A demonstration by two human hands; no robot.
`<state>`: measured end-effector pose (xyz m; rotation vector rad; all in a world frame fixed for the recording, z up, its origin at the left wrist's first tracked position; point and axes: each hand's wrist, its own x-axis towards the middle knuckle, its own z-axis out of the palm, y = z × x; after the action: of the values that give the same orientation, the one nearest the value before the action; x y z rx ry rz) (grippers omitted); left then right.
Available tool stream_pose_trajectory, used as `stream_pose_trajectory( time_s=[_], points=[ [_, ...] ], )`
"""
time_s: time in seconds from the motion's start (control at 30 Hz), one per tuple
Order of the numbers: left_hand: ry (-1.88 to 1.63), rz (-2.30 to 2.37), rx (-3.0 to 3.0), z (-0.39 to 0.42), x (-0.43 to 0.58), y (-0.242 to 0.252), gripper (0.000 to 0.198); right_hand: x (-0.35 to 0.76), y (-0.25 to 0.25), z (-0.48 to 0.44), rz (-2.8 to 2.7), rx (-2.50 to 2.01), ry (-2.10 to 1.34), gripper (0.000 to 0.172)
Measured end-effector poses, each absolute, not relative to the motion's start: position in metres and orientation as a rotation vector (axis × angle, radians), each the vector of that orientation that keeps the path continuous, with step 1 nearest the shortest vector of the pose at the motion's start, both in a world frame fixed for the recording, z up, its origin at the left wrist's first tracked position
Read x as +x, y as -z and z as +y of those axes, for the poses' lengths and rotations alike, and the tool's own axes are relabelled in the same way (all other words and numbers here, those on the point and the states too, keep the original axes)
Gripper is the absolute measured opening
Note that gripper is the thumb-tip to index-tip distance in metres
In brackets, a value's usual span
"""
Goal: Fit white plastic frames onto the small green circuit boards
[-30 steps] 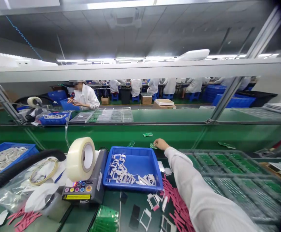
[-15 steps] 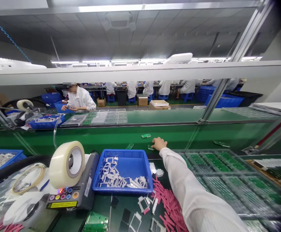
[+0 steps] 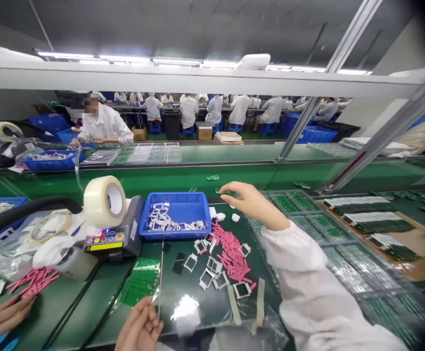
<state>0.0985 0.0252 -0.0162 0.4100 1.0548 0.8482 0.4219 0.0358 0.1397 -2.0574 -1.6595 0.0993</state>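
My right hand (image 3: 247,199) is stretched out above the bench, past the blue tray (image 3: 208,229). Thumb and forefinger are apart, with nothing seen between them. A small green circuit board (image 3: 217,190) lies on the green conveyor belt right by its fingertips. At the bottom, my left hand (image 3: 141,324) has its fingers curled in, beside a stack of green circuit boards (image 3: 139,280) under clear film. Whatever those fingers hold, if anything, cannot be made out. White plastic frames (image 3: 208,278) and pink strips (image 3: 232,253) are scattered on the bench between the hands.
A tape dispenser (image 3: 115,239) with a large tape roll (image 3: 104,201) stands left of the tray. Another person's hand (image 3: 9,312) is at the lower left near pink strips. Clear trays of boards (image 3: 320,224) lie to the right. A metal post (image 3: 300,129) rises behind the belt.
The view has tilted down, bringing my left hand and the other person's hand into sight. My right hand has drawn back from the belt and its fingers have spread; the small board stays there.
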Motion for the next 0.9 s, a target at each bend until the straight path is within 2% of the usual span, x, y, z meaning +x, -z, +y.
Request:
stream_pose_trajectory(
  time_s=[0.13, 0.33, 0.5, 0.6, 0.73, 0.9],
  points=[
    [-0.783, 0.935, 0.405, 0.009, 0.097, 0.009, 0.025, 0.373, -0.137, -0.007, -1.460, -1.884, 0.087, 0.022],
    [-0.759, 0.940, 0.418, -0.002, 0.077, 0.006, 0.022, 0.335, -0.030, -0.030, -1.580, -2.039, -0.159, 0.013],
    [-0.754, 0.982, 0.418, -0.003, 0.066, 0.016, 0.024, 0.345, 0.025, -0.032, -1.549, -2.170, -0.173, 0.036],
    [-0.756, 0.981, 0.411, -0.003, 0.068, 0.017, 0.023, 0.358, 0.031, -0.016, -1.532, -2.205, -0.135, 0.044],
    [-0.752, 0.942, 0.435, -0.001, 0.077, 0.016, 0.020, 0.373, 0.027, 0.002, -1.494, -2.202, -0.053, 0.021],
    [-0.677, 0.846, 0.523, 0.003, 0.092, 0.007, 0.018, 0.365, 0.000, -0.015, -1.629, -1.955, -0.107, 0.025]
  ],
)
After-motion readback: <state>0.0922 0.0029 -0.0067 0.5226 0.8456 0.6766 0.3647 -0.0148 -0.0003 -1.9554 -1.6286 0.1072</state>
